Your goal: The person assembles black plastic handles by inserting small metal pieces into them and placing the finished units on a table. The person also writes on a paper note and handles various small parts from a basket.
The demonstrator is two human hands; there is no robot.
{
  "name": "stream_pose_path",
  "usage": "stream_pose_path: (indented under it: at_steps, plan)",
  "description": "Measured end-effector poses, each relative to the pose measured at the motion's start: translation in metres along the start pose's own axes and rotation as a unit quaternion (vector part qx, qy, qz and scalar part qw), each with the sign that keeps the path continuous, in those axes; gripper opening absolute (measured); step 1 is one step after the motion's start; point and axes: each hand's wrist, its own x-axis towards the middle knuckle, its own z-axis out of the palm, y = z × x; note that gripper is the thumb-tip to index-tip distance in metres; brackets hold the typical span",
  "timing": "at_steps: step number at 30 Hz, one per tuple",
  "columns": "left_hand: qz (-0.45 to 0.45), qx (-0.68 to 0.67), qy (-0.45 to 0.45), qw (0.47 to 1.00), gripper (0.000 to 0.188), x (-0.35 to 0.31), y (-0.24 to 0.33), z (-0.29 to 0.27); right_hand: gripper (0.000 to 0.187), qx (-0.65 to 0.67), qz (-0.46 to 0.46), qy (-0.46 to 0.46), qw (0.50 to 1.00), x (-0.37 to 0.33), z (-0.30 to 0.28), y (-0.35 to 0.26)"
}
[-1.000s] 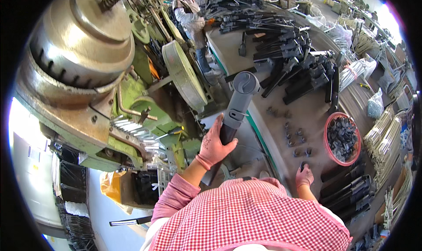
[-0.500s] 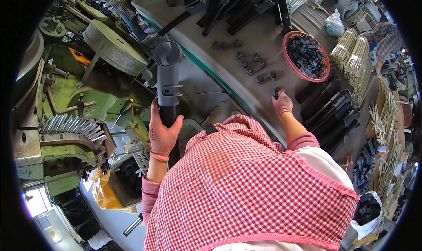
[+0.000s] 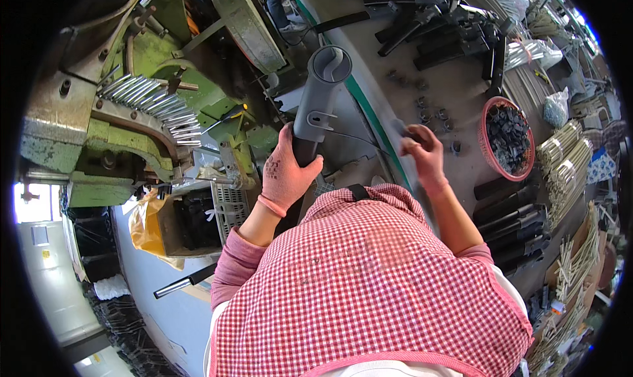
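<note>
My left hand (image 3: 288, 172) is wrapped round the black lower part of a grey plastic tube fitting (image 3: 310, 110). This fitting has a wide round open end at the top and two thin prongs on its side. My right hand (image 3: 427, 156) is beside the table's green edge, fingers bent and pinched on a small dark plastic piece (image 3: 398, 125), blurred by motion. Both hands wear pinkish gloves. Several small dark clips (image 3: 425, 116) stand on the brown tabletop (image 3: 389, 50) beyond my right hand.
A pink basket (image 3: 486, 137) of black parts stands on the table's right. Black tubes (image 3: 521, 215) lie nearer, bundled pale rods (image 3: 567, 159) beyond. More black tube parts (image 3: 422, 21) are heaped at the back. A green machine (image 3: 132, 139) with metal pins occupies the left.
My right hand has come up from the tabletop and leftward, toward the grey fitting, with the small dark piece. The whole view has swung left. My left hand keeps its hold, the fitting now tilted.
</note>
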Motion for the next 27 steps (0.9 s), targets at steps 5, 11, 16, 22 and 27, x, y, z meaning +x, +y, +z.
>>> stream_pose_path:
  at_steps: [5, 11, 16, 22, 27]
  plan:
    - [-0.029, -0.008, 0.026, 0.999, 0.074, -0.012, -0.006, -0.008, 0.028, 0.077, 0.030, -0.196, 0.977, 0.013, 0.103, -0.035]
    - [-0.040, -0.029, 0.040, 0.998, 0.071, -0.033, -0.016, -0.025, 0.023, 0.074, 0.096, -0.218, 0.968, 0.026, 0.157, -0.040]
    - [-0.116, -0.042, 0.034, 0.992, 0.068, -0.058, -0.029, -0.036, 0.020, 0.056, 0.275, -0.196, 0.940, 0.028, 0.189, -0.037]
    - [-0.195, -0.017, 0.085, 0.977, 0.068, -0.085, -0.057, -0.065, 0.014, 0.110, 0.362, -0.281, 0.882, 0.034, 0.262, -0.004]
    - [-0.242, 0.074, 0.155, 0.955, 0.072, -0.102, -0.080, -0.106, 0.013, 0.171, 0.361, -0.360, 0.843, 0.041, 0.330, 0.034]
